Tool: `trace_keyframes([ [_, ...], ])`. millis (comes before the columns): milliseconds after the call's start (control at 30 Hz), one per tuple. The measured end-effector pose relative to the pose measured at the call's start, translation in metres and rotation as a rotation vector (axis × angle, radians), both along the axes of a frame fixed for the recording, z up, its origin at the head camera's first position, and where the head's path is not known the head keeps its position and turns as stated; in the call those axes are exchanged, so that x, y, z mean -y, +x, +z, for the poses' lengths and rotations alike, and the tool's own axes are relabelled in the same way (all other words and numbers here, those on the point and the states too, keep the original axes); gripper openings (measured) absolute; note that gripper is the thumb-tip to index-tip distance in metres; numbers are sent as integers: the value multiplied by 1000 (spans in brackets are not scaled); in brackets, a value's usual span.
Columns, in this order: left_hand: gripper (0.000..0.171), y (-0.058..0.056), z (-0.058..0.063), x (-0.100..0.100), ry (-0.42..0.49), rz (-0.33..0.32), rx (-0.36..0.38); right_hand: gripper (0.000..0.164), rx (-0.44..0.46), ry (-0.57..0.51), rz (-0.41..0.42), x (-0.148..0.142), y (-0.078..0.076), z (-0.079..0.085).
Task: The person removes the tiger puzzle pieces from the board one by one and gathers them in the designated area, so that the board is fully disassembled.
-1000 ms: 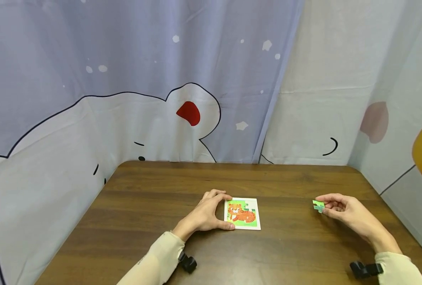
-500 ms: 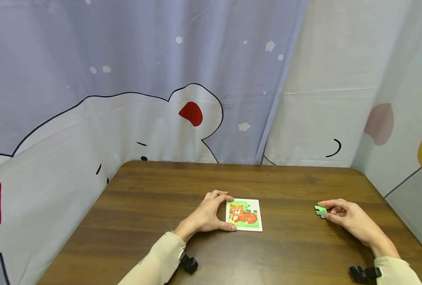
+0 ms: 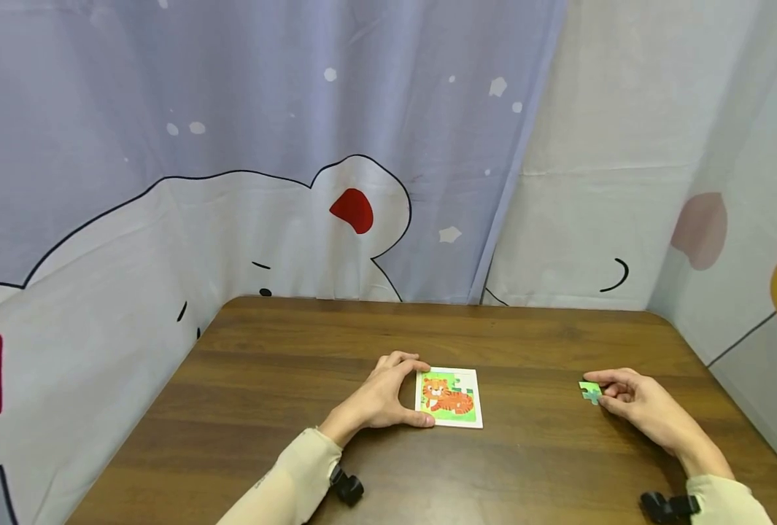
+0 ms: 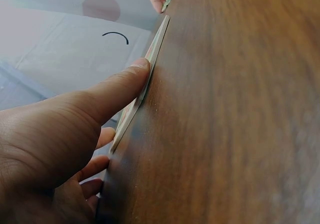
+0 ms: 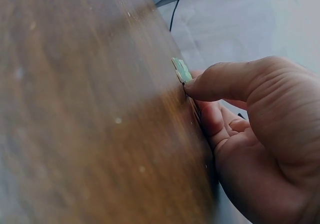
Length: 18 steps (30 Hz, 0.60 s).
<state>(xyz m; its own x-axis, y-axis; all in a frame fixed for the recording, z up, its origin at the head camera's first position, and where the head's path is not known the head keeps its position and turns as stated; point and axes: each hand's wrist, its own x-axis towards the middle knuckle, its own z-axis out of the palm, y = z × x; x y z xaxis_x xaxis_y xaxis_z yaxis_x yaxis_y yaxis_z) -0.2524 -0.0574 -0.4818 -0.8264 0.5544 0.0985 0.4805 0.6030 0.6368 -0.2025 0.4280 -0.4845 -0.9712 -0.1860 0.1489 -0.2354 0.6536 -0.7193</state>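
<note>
A small square tiger puzzle (image 3: 450, 401) with a white frame lies flat on the wooden table. Its picture shows an orange tiger on green, with a bare white gap at the upper right. My left hand (image 3: 378, 397) spans the frame's left side, thumb on the near edge and index finger at the far corner. In the left wrist view the thumb presses on the tray's thin edge (image 4: 159, 46). Well to the right, my right hand (image 3: 647, 408) pinches a green puzzle piece (image 3: 588, 390) between thumb and index finger, close over the tabletop. The right wrist view shows the piece (image 5: 181, 70) projecting beyond the thumb tip.
The brown wooden table (image 3: 296, 328) extends around both hands. Behind it hangs a printed curtain (image 3: 263, 233), close to the table's back edge. A black wrist camera (image 3: 346, 485) is strapped to the left wrist, another (image 3: 669, 507) to the right.
My right hand has come down a little with the puzzle piece, toward the tabletop. The left hand keeps its place on the puzzle; the head view has shifted slightly.
</note>
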Motion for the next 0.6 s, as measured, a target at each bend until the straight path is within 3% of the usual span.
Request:
trace_keyframes([
  [367, 89, 0, 0, 0, -3, 7, -6, 41, 5, -14, -17, 1, 0, -1],
  [600, 89, 0, -1, 0, -4, 4, -2, 48, 13, -204, -20, -2, -1, -4],
])
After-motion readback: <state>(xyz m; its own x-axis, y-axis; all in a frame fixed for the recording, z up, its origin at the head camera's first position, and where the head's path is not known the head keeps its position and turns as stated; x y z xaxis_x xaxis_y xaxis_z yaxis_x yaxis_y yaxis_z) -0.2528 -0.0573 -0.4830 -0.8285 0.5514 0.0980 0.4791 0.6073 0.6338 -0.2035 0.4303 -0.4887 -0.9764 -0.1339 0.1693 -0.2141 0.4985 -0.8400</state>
